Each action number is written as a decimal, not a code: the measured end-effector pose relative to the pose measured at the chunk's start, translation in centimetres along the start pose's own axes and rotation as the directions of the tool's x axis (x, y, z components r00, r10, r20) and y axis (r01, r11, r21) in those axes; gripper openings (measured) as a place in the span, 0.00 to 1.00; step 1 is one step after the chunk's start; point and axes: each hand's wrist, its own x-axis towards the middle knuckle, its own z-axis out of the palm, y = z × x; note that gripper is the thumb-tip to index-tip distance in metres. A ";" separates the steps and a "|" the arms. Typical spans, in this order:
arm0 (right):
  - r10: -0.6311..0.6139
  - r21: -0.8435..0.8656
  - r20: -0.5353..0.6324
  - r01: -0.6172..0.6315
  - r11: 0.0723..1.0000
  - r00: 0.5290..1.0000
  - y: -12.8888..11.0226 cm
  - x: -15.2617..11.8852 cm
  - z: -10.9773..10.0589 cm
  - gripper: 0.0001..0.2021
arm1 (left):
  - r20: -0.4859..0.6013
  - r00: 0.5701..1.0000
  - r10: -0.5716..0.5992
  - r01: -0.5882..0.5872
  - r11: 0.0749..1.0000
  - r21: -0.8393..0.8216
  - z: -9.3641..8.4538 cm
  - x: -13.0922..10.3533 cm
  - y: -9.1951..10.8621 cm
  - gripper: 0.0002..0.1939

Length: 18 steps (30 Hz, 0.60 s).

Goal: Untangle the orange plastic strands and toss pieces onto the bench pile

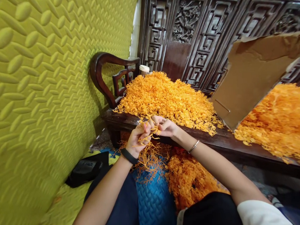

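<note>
My left hand (139,138), with a dark band at the wrist, is closed on a branching orange plastic sprig (143,139). Its thin stems stick out between the fingers. My right hand (164,126), with a thin bracelet on the wrist, pinches the same sprig from the other side, and the fingertips of both hands nearly meet. Just beyond them, a big heap of small curly orange pieces (164,95) lies on a dark wooden bench (203,131). Below the hands is a tangle of bare orange stems (151,162).
A torn cardboard sheet (253,76) stands between the near heap and another orange pile (278,119) at right. More orange pieces (191,181) lie low between the legs, by a blue mat (154,199). A white-lidded container (144,69) stands behind the heap. A yellow padded wall (50,80) is at left.
</note>
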 end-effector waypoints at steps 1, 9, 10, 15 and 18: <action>-0.019 0.009 0.015 0.018 1.000 1.000 0.0 -0.1 0.2 0.23 | 0.004 1.000 0.011 -0.011 1.000 -0.008 0.1 -0.1 0.0 0.21; -0.076 -0.109 -0.058 0.069 0.992 0.995 -2.3 -0.2 -0.5 0.17 | 0.025 0.994 0.105 -0.104 0.994 -0.047 0.2 -0.1 0.5 0.16; -0.082 -0.152 -0.129 0.062 0.986 0.988 -3.1 -0.3 -1.1 0.16 | 0.033 0.994 0.102 -0.100 0.994 -0.040 0.1 0.1 0.6 0.14; -0.214 -0.414 -0.554 -0.043 0.909 0.805 -7.3 -2.1 -5.4 0.16 | 0.078 0.994 0.070 -0.072 0.997 0.019 -0.5 0.8 0.9 0.10; -0.484 -0.637 -0.669 -0.099 0.764 0.565 -8.5 -4.1 -8.6 0.14 | 0.081 0.995 0.060 -0.070 0.989 0.129 -0.5 0.9 0.8 0.12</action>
